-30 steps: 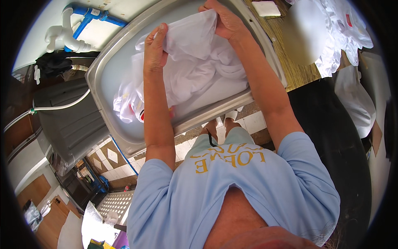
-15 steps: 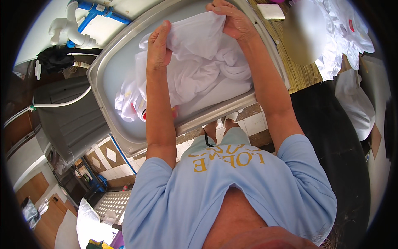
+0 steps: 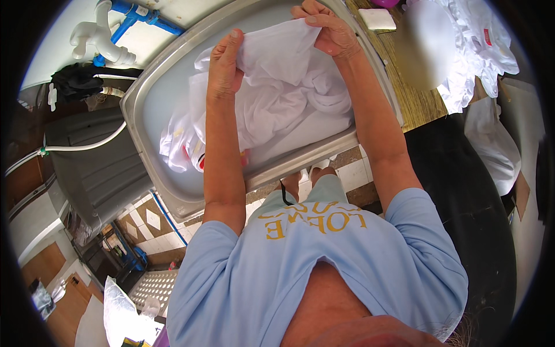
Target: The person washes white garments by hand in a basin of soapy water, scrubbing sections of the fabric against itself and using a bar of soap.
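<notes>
A white cloth garment [image 3: 277,52] is stretched between my two hands over a metal sink basin [image 3: 167,61]. My left hand [image 3: 225,66] pinches its left edge between thumb and fingers. At the upper right my right hand [image 3: 328,30] grips the other corner, fingers curled. Below the raised part, more wet white cloth [image 3: 272,115] lies bunched in cloudy water [image 3: 153,110]. Near my left forearm, a piece of white fabric with red and yellow marks [image 3: 179,144] sits in the basin, partly hidden by that forearm.
A white tap [image 3: 95,34] on blue pipes [image 3: 130,20] stands at the upper left. To the right, a wooden board [image 3: 419,107] carries a white block [image 3: 377,19], and white garments [image 3: 485,52] lie beyond. A white hose [image 3: 87,147] runs along the left.
The cloth's upper edge between my hands has dropped slightly and looks straighter. My right hand has shifted a little down and to the right; both hands keep their hold.
</notes>
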The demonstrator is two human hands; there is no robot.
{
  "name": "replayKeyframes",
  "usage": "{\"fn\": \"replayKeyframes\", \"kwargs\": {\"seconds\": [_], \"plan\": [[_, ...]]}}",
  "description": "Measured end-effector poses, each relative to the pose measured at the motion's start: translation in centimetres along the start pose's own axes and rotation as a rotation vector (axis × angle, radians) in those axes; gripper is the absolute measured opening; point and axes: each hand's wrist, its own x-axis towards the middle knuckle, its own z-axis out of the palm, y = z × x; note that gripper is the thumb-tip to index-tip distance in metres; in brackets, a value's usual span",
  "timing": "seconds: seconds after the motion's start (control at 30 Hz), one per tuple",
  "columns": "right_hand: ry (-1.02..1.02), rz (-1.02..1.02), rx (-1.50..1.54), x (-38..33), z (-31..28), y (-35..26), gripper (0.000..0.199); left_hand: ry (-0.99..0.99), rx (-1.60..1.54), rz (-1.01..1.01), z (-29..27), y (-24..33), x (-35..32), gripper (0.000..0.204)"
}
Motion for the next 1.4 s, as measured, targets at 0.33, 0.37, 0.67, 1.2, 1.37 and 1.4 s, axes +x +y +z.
{"fn": "replayKeyframes", "kwargs": {"seconds": [0.33, 0.37, 0.67, 1.2, 1.37, 1.4], "plan": [[0.207, -0.042, -0.085, 0.2, -3.3, 0.7, 0.022, 0.088, 0.44, 0.133, 0.2, -1.3, 0.4, 0.018], [0.268, -0.054, -0.115, 0.1, -4.7, 1.4, 0.018, 0.1, 0.581, 0.196, 0.1, -2.2, 0.7, 0.02], [0.558, 0.055, -1.861, -0.3, -7.5, 5.6, 0.023, 0.037, 1.235, 0.458, -2.9, -7.7, 1.9, 0.022], [0.358, 0.029, -0.085, 0.4, -2.2, 0.5, 0.022, -0.117, 0.2, -0.073, -2.0, 1.4, 2.2, 0.02], [0.367, 0.037, -0.15, 0.3, -1.9, 0.3, 0.022, -0.23, 0.274, -0.202, -1.2, 1.8, 2.0, 0.028], [0.36, 0.048, -0.155, 0.3, -1.7, 0.2, 0.022, -0.238, 0.289, -0.226, -1.1, 1.6, 2.1, 0.03]]}}
